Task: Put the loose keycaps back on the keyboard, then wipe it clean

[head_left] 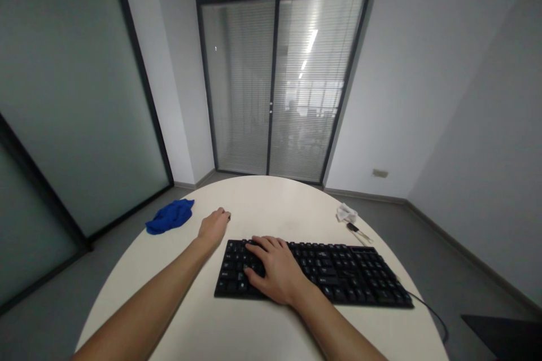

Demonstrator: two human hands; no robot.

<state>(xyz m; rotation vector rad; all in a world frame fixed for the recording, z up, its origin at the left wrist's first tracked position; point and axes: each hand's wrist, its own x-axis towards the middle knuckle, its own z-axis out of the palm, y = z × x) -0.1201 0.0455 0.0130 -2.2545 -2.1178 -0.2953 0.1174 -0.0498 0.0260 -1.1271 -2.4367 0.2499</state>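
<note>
A black keyboard lies on the pale round table. My right hand rests on its left part, palm down, fingers apart over the keys. Beyond the keyboard's left end, my left hand is on the table with its fingers closed around a small dark thing, mostly hidden, whose tip shows at the fingertips. A crumpled blue cloth lies to the left of my left hand.
At the table's right edge are a crumpled white tissue and a small black item with metal prongs. The keyboard's cable runs off the right edge. Part of a dark object shows at lower right.
</note>
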